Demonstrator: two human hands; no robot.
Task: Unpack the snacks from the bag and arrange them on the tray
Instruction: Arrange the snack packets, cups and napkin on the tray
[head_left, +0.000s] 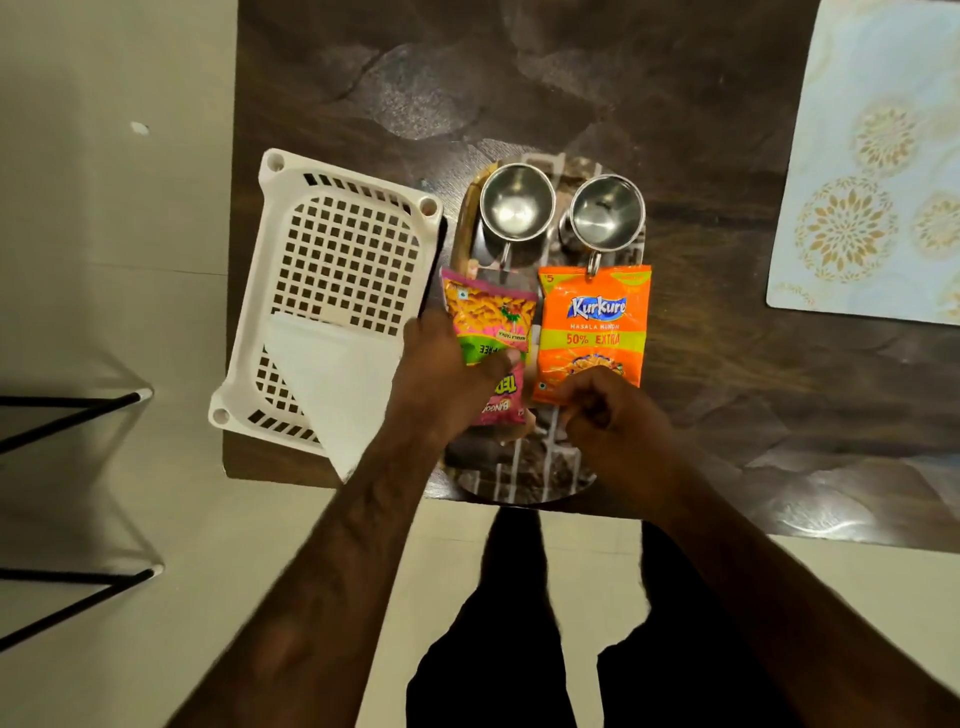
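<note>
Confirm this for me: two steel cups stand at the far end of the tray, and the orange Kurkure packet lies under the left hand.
Not quite. The head view shows the orange Kurkure packet under the right hand; the left hand rests on the pink packet. The two steel cups do stand at the far end of the tray.

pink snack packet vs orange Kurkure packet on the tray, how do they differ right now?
The pink snack packet lies tilted with its print upside down to the camera; the orange Kurkure packet lies nearly straight, print upright. The left hand covers much of the pink one's lower part; the right hand only pinches the orange one's bottom edge. Pink sits on the left, orange on the right. Both lie flat on the tray, below the steel cups.
</note>
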